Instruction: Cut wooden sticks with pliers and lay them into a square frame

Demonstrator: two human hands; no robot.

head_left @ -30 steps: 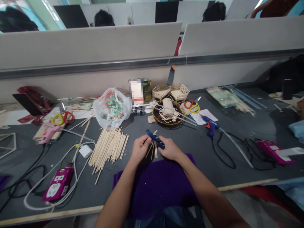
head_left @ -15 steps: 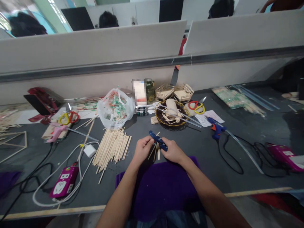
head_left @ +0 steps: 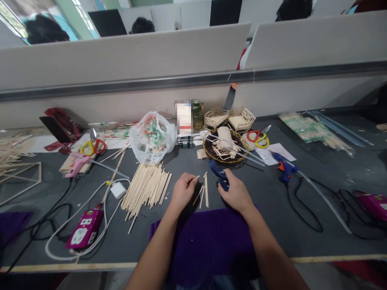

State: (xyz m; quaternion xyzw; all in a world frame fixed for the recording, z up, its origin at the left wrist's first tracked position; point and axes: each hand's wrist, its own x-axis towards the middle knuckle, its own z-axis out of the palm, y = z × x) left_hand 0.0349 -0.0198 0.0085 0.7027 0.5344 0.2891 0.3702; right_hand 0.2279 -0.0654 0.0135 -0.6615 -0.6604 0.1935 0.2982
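My right hand (head_left: pixel 236 190) is closed around a dark blue plier-like hand tool (head_left: pixel 216 168). The tool's exact kind is hard to make out, since my fingers cover part of it. To its left, my left hand (head_left: pixel 184 192) pinches a thin wooden stick (head_left: pixel 197 177) whose tip pokes out past the fingers. Between the two hands, several short wooden sticks (head_left: pixel 206 191) lie on the dark table. Beside my left hand is a large pile of longer wooden sticks (head_left: pixel 146 185). A purple cloth (head_left: pixel 211 241) lies below both hands.
Behind are a plastic bag (head_left: pixel 152 137), a round basket (head_left: pixel 208 151) of wooden pieces, and hexagonal wooden frames (head_left: pixel 242 119). At right lie a blue glue gun (head_left: pixel 284 167) and scissors (head_left: pixel 258 139). At left are a pink glue gun (head_left: pixel 78 163) and a magenta power strip (head_left: pixel 84 229) with cables.
My hands have moved apart. The blue tool has gone right with my right hand, away from the stick in my left. The short sticks between them now show more fully.
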